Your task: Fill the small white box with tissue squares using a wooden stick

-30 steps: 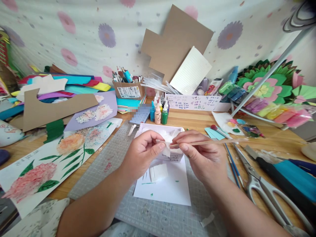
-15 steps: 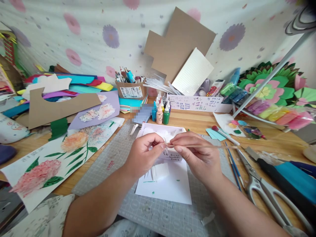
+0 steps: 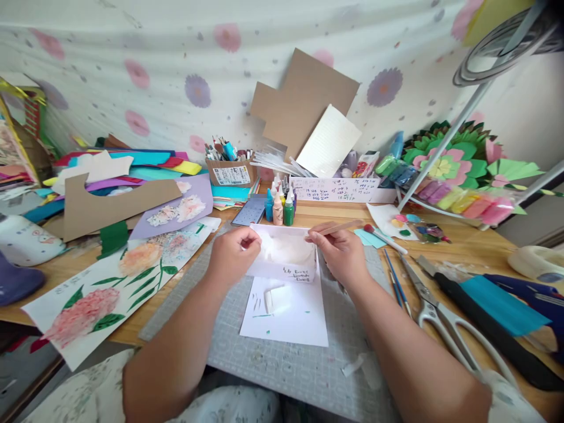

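My right hand (image 3: 341,252) pinches a thin wooden stick (image 3: 346,226) beside the right edge of a white open box (image 3: 286,268). On the other side, my left hand (image 3: 233,252) is closed at the box's left edge, thumb and fingertips pressed together; whether anything small is between them I cannot make out. White, fluffy-looking material (image 3: 286,249) lies inside the box, and handwriting marks its front wall. In front of it a white paper sheet (image 3: 304,326) with green marks bears a small white pad (image 3: 277,299). A grey cutting mat (image 3: 238,358) lies underneath.
Paint bottles (image 3: 288,211) and a phone-like slab (image 3: 249,212) stand behind the box. To the right lie brushes (image 3: 396,282), big scissors (image 3: 434,311) and a black-handled tool (image 3: 497,329). A flower picture (image 3: 145,282) and coloured sheets (image 3: 150,157) are at left.
My hands were together above the box and have moved apart, the left to its left edge, the right to its right edge. The stick now tilts up to the right. The camera view has shifted.
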`<state>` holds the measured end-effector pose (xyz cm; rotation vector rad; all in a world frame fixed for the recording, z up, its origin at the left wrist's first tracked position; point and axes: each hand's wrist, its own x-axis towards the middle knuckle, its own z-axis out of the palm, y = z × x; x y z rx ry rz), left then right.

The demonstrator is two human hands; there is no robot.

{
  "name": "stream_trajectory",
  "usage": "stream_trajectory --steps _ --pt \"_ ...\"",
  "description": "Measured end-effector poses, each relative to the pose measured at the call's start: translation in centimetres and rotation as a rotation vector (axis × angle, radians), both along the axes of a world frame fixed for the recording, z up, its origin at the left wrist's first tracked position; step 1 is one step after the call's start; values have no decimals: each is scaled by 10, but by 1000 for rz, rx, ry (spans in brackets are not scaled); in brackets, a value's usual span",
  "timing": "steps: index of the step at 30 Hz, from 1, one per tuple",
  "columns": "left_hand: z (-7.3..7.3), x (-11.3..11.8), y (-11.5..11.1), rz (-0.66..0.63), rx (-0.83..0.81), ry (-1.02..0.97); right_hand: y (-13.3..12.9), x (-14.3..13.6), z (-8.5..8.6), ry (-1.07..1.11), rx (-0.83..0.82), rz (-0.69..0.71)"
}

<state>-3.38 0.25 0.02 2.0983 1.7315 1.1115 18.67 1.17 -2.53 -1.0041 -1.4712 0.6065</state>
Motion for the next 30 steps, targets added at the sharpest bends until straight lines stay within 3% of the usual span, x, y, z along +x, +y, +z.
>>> stream_trajectory --steps 5,9,11,15,20,30 --pt "10 -7 6 4 -27 193 7 3 -5 -38 15 84" --pt "12 -14 -12 27 104 295 15 8 -10 1 7 65" --pt "7 -14 -27 -7 138 286 18 8 -12 15 4 69" --pt "-17 -3 -55 -180 -61 282 17 7 -12 29 0 51" --pt "-41 17 -65 -227 -180 303 16 6 -12 50 6 27" --pt "-36 18 -65 -272 -165 115 14 4 -9 149 8 93"
